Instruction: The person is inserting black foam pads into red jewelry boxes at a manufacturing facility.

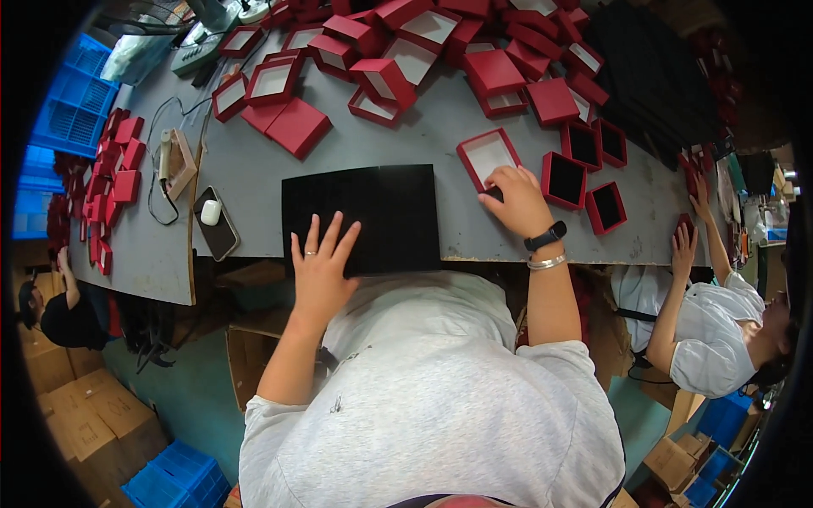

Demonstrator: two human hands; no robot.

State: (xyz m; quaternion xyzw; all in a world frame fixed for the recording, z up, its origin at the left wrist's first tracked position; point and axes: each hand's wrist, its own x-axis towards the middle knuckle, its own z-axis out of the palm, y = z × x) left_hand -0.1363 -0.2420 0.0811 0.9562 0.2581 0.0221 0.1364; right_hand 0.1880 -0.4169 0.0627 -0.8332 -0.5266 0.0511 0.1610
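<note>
My left hand (326,258) lies flat with spread fingers on a black rectangular sheet or board (381,212) at the table's front edge. A ring is on one of its fingers. To the right, my right hand (518,203) is closed, with a small black piece (494,194) showing between its thumb and fingers. Most of that piece is hidden. The hand is over the near corner of an open red box (487,157) with a white inside. Right of it stand several red boxes with black insides, among them one box (563,180) close to my fingers.
A heap of red boxes and lids (406,51) covers the far side. At left are a phone (218,229) with a white earbud case (210,212), a corded tool (165,161) and more red boxes (127,186). Black sheets (648,76) lie far right. People work at both sides.
</note>
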